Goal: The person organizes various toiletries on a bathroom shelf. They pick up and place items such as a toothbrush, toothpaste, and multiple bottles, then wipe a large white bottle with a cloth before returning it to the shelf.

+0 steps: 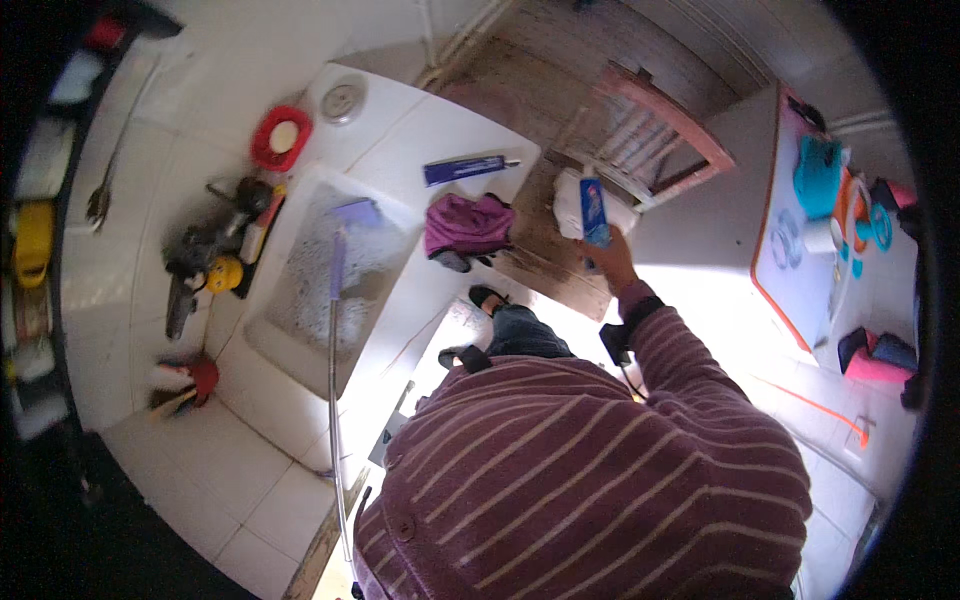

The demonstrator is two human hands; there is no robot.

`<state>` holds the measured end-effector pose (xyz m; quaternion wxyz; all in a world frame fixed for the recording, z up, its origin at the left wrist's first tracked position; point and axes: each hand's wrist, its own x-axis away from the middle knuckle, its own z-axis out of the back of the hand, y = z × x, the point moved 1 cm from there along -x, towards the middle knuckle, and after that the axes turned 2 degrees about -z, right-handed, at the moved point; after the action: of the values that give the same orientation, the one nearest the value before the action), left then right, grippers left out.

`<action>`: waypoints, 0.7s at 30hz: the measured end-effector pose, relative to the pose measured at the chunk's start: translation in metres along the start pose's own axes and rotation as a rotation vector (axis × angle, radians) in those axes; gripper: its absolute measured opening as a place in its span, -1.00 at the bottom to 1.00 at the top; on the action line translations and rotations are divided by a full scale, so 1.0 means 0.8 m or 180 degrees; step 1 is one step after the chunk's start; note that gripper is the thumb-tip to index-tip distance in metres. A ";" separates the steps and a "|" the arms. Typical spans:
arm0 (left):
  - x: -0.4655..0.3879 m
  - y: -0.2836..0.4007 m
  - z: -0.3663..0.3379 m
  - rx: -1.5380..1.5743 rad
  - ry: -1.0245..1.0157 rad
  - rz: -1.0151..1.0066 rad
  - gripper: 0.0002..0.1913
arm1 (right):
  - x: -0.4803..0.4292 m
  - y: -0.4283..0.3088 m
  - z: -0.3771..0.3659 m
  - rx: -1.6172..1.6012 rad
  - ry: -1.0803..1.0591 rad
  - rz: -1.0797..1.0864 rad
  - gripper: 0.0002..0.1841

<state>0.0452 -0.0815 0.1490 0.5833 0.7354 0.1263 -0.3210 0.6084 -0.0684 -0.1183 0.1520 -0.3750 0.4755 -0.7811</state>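
Note:
My right hand [619,262] is closed around a small bottle with a blue label [592,206], which bears writing. The bottle is seen in front of a white bundle [568,196], perhaps cloth or a bag, on a brown wooden surface [551,274]; I cannot tell whether they touch. My left hand is out of view. Before me, a white sink basin [264,335] holds foamy water [315,277]. A purple cleaning head [357,213] on a long metal pole [334,390] reaches into the basin. A purple cloth [469,223] lies on the white ledge beside it.
A dark blue box [465,170] lies behind the cloth. A red soap dish [281,139] stands at the sink's far left corner. A reddish chair back [660,112] rises beyond my hand. The right-hand table [780,270] carries a turquoise container [817,176] and a white cup [823,235].

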 end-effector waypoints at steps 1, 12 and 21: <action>0.011 -0.001 -0.009 0.0030 -0.0114 0.0094 -0.76 | 0.000 0.033 0.005 -0.0042 0.0014 -0.0503 -0.55; 0.086 -0.001 -0.084 0.0173 -0.0891 0.0527 -0.75 | -0.033 0.147 0.041 -0.1934 -0.0065 -0.1858 -0.70; 0.114 -0.010 -0.109 0.0515 -0.1104 0.0895 -0.74 | -0.011 0.045 0.112 -0.3330 0.0112 -0.0639 -0.59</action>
<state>0.1382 -0.0148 0.0965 0.5744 0.7240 -0.1056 -0.3672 0.6757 -0.1373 -0.1293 -0.1387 -0.4312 0.7657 -0.4566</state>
